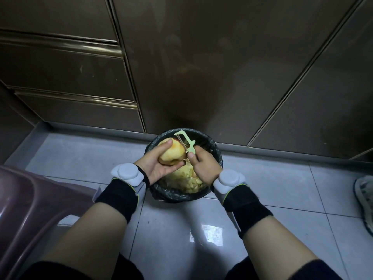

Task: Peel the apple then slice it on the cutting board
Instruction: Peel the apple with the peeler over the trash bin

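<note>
Forearms (96, 229) outstretched; left hand (155, 166) cupping apple (171, 153), right hand (205, 164) pinching peeler (186, 143) beside; risk of nicking thumb (177, 164) on slippery flesh.

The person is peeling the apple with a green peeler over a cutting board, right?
Not a cutting board. In the head view, the right hand holds the green peeler to the apple, gripped by the left hand, over a bin lined with a black bag, with peelings inside.
</note>
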`<state>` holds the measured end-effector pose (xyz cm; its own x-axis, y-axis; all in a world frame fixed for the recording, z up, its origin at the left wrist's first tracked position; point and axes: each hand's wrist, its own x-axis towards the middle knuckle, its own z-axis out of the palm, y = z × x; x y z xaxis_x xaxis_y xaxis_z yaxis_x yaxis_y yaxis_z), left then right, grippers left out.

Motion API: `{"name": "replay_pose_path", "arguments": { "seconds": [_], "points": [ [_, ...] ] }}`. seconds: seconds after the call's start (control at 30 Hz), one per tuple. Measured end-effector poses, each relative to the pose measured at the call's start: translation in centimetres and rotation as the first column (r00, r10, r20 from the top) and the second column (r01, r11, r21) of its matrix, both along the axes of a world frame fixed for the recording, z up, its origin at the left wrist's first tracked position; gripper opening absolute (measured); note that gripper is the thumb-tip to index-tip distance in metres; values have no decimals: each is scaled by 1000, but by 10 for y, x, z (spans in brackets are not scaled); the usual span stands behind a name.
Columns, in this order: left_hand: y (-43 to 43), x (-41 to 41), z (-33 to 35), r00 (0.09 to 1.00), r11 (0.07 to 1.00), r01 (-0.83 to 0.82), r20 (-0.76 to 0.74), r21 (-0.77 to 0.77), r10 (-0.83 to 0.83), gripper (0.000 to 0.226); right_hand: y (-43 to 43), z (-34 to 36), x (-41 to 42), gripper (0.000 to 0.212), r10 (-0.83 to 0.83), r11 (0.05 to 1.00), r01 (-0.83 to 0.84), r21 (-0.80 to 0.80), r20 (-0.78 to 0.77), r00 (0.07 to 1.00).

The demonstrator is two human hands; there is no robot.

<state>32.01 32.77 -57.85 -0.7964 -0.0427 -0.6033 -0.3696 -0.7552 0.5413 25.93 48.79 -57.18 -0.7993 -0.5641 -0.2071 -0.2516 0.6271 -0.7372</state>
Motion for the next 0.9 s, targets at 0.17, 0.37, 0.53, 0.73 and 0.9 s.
{"name": "replay_pose_path", "arguments": {
  "seconds": [0.17,0.37,0.53,0.73,0.9],
  "points": [
    [3,-5,-12,988,997,8,157,-76,4,69,0,0,1,26,-13,999,16,43,-71,997],
    [9,-14,-17,975,990,-142,177,16,136,66,-7,8,8,29,62,970,-22,244,-159,985],
    [10,-15,-19,974,992,-125,188,-34,130,61,-8,7,3,25,-30,949,78,306,-160,987],
    [12,-15,-17,987,999,-29,160,-25,33,53,3,-20,-6,32,-82,855,-13,518,160,984],
    [9,-11,-19,988,999,9,155,-37,-3,61,6,-11,-12,23,-128,875,53,481,124,984]
  ]
}}
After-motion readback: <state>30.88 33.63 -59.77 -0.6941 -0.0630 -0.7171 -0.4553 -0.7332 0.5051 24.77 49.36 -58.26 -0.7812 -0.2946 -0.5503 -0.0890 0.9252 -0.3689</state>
